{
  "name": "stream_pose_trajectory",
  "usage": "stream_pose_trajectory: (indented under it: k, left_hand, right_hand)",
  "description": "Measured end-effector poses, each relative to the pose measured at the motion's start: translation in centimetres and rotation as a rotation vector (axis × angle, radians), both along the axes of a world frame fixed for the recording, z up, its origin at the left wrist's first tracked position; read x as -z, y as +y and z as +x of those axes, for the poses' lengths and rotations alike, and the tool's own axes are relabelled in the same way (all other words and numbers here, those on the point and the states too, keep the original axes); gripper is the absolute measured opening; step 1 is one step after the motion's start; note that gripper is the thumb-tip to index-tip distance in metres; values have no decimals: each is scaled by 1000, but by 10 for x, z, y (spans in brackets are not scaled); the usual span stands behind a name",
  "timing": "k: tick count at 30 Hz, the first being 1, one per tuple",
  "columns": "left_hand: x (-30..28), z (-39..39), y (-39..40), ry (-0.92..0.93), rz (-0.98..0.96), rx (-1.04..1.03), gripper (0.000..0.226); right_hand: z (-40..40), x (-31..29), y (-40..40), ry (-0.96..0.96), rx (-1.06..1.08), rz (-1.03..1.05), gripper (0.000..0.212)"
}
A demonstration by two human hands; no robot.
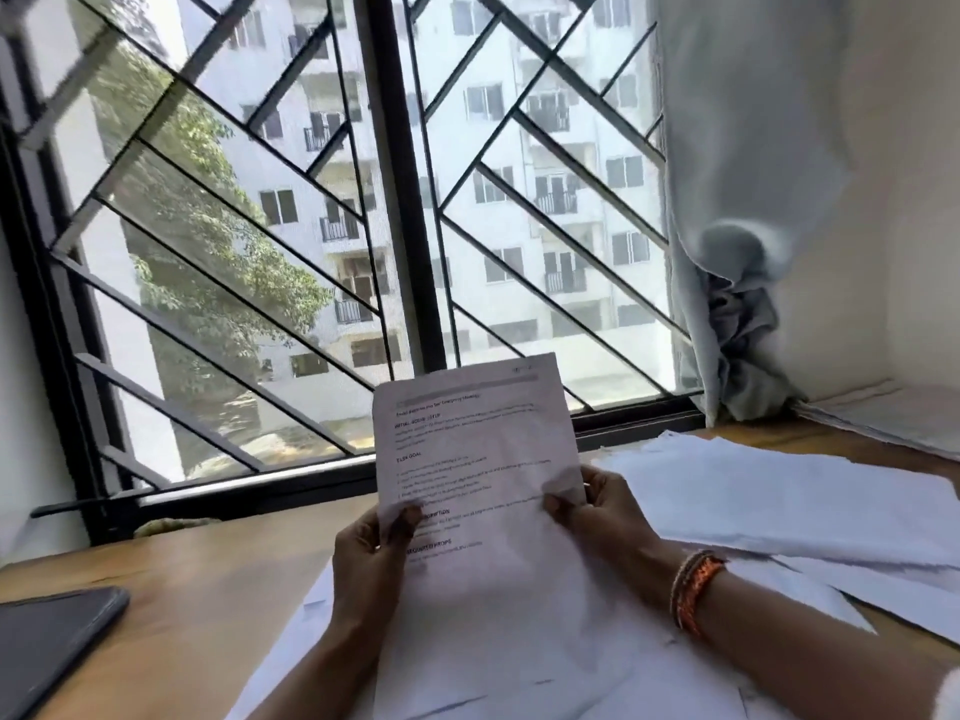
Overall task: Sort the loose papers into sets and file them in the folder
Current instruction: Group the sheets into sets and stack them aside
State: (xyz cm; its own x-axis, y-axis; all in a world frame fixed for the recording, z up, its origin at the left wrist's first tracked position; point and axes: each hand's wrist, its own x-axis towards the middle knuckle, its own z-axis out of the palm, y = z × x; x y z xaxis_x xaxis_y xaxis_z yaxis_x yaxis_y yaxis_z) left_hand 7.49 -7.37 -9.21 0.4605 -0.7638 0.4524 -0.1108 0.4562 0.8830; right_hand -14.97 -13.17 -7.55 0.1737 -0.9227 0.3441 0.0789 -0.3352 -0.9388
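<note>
I hold a printed white sheet (472, 459) upright in front of me, above the wooden desk (208, 579). My left hand (371, 558) grips its left edge, thumb on the front. My right hand (605, 517) pinches its right edge; an orange woven band circles that wrist. More loose white papers (779, 496) lie spread over the desk to the right, and others (519, 667) lie under my forearms. No folder is clearly visible.
A dark flat device (47, 641) lies at the desk's near left corner. A barred window (395, 226) stands right behind the desk. A pale blue curtain (737, 304) hangs bunched at the right, beside a white wall.
</note>
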Motion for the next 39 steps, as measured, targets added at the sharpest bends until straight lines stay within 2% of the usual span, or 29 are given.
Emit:
stream_pose_trajectory:
  k: [7, 11, 15, 18, 21, 24, 27, 31, 35, 37, 39]
  left_hand:
    - [-4, 4, -1, -53, 18, -14, 7]
    - [-6, 1, 5, -76, 35, -46, 22]
    - [-8, 1, 9, -150, 15, -95, 37]
    - [-9, 0, 8, -173, 22, -122, 27]
    - [-9, 2, 7, -198, 37, -172, 13]
    - [-13, 10, 8, -199, 44, -288, 16]
    - [-20, 20, 11, -159, 69, -524, 20]
    - [-23, 36, 21, -125, 128, -686, 33]
    - [-20, 39, 24, -192, 156, -718, 32]
    - [-18, 37, 22, -235, 158, -706, 31]
    - [-18, 37, 20, -244, 156, -704, 33]
  right_hand:
    - [3, 2, -5, 83, 83, -100, 15]
    - [2, 3, -1, 106, 102, -95, 21]
    - [2, 1, 5, 163, 112, -93, 14]
    - [0, 6, -3, 219, 129, -128, 21]
    - [3, -1, 5, 306, 249, -179, 16]
    - [6, -3, 10, 398, 422, -286, 18]
    - [8, -5, 19, 451, 482, -375, 17]
    - [19, -1, 40, 655, 396, -631, 40]
    - [37, -10, 81, 772, -2, -756, 63]
    - [44, -15, 97, 846, -174, -827, 65]
    - [48, -17, 105, 885, -230, -858, 53]
